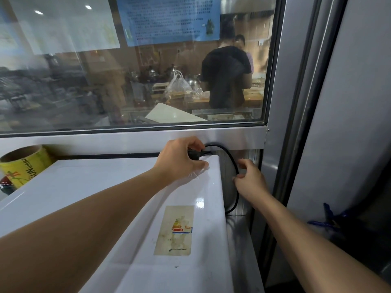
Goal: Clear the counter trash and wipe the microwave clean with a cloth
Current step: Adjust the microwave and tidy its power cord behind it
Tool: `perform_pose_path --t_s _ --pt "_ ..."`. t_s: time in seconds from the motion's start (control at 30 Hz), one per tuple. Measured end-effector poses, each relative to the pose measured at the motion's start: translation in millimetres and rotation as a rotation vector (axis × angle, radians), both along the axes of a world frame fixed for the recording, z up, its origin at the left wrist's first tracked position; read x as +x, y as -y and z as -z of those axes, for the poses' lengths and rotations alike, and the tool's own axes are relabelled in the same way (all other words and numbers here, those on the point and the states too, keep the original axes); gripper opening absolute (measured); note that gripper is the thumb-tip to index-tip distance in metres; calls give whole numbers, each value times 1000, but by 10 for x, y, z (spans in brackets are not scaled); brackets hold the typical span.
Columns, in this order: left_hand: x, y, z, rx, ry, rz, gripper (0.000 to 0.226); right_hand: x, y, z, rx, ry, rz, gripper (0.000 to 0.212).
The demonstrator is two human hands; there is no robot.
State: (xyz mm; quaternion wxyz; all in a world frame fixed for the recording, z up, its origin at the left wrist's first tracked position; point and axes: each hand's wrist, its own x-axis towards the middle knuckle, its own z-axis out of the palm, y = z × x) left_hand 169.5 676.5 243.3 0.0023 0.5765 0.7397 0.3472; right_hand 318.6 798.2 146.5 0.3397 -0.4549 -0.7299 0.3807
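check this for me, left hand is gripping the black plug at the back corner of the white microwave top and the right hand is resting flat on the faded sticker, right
Not quite. The head view shows the right hand off the microwave's right side, pinching the black cord, not flat on the faded sticker, which lies bare nearer the camera. The rest holds: the left hand grips the black plug at the back corner of the white top.

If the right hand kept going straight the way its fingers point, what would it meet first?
Probably the black cord: the right hand already has its fingertips at it. Past that stands the ribbed metal wall panel beside the microwave, though depth is unclear.
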Motion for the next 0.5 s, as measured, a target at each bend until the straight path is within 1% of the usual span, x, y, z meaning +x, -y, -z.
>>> perform_pose_path --t_s 0.2,0.3,0.5 --pt "-40 8 -58 26 -73 -48 15 -97 -30 6 -57 4 -31 46" --pt "-71 7 -96 49 -88 -62 13 -195 -41 -34 -89 -11 -40 45" --pt "-137 -13 -191 123 -64 -61 12 -294 -43 -158 -64 -23 -61 42"
